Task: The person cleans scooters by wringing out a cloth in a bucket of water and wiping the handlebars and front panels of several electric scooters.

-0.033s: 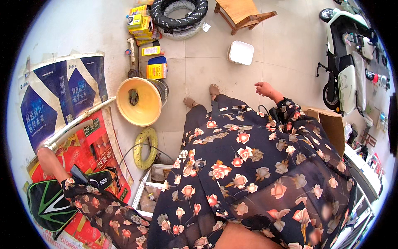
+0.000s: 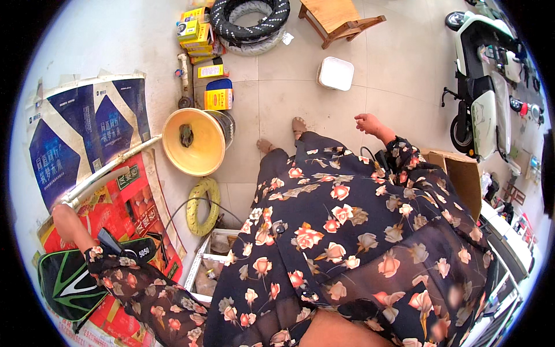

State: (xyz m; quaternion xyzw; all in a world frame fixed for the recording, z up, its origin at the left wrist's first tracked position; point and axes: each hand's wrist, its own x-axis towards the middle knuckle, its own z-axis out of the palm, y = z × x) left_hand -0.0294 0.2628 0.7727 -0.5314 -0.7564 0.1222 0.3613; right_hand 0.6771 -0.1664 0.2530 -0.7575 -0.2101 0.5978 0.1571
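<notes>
My left hand (image 2: 68, 224) is at the lower end of a white pipe (image 2: 115, 161) along the left wall. Its fingers are hidden, so I cannot tell whether it grips the pipe. Just below it is a black and green racket bag (image 2: 72, 286). Out to the front right hangs my right hand (image 2: 371, 124), above the tiled floor; it is empty, its fingers loosely bent and a little apart. Black sleeves with a rose print cover both arms.
A yellow-lined bucket (image 2: 202, 151) with a dark lump inside stands left of my feet. A yellow-wrapped ring (image 2: 192, 215), black tyres (image 2: 237, 36), boxes (image 2: 196, 34), a white square tub (image 2: 336, 74) and a wooden stool (image 2: 330, 16) surround me. Scooters (image 2: 483, 107) and a cardboard box (image 2: 462, 176) are right.
</notes>
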